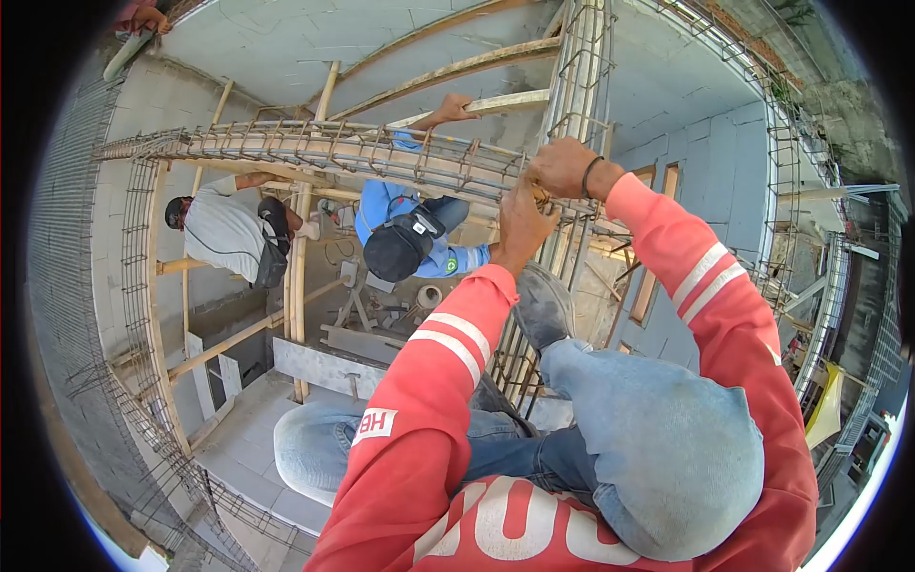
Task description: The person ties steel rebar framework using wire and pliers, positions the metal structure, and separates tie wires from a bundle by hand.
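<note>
My left hand [522, 226] is closed at the joint where a long rebar cage [324, 151] meets a second rebar cage [578, 76] running away from me. Just beyond it, my right hand [564, 170], with a dark band at the wrist, is closed too. The hands are close together, and a small brownish bit shows between them. Fingers hide what they grip. Below the hands, my grey shoe [544, 307] rests on the bars of the second cage.
Below stand a co-worker in blue [386, 205], one arm raised to the formwork, and another in a pale shirt [224, 229]. Timber props [301, 257] hold the beam form. A hammer [354, 383] lies by a grey board [324, 364]. Block walls [701, 176] rise at right.
</note>
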The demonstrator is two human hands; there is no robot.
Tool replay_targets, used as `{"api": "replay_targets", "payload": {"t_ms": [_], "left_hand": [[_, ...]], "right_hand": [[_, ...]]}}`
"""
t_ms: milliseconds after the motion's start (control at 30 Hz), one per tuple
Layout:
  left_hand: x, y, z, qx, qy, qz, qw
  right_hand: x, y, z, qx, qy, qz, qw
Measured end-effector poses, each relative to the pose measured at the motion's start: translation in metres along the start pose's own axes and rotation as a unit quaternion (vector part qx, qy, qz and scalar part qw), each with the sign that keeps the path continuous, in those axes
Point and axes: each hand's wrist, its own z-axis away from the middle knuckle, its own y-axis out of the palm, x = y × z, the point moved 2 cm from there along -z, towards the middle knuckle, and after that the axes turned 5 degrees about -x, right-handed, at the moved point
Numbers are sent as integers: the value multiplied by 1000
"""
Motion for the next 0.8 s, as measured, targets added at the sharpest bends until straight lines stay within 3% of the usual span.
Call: {"api": "replay_targets", "payload": {"t_ms": [100, 167, 233, 333, 400, 533, 600, 667, 700, 733, 800], "left_hand": [[-10, 6, -2, -25, -46, -24, 998], [-7, 9, -1, -42, -30, -10, 999], [2, 9, 3, -53, -16, 1, 998], [9, 1, -5, -9, 1, 5, 1000], [11, -1, -15, 71, -59, 3, 996], [9, 4, -34, 73, -88, -80, 990], [2, 3, -38, 85, -143, -138, 976], [-3, 5, -32, 81, -130, -128, 980], [-3, 8, -26, 77, -124, -119, 982], [0, 9, -20, 79, -123, -119, 982], [-3, 5, -13, 47, 60, -92, 993]], "right_hand": [[-18, 11, 9, 36, 43, -53, 997], [-32, 19, 24, -32, 114, -185, 976], [-35, 28, 45, -36, 166, -217, 961], [-14, 42, 79, -64, 282, -311, 905], [25, 60, 97, -115, 344, -354, 862], [83, 57, 91, -213, 449, -376, 783], [71, 54, 90, -252, 428, -338, 800], [57, 52, 98, -141, 481, -593, 630], [56, 44, 100, -139, 446, -698, 543], [54, 41, 101, -140, 447, -698, 542], [52, 40, 100, -138, 460, -788, 385]]}}
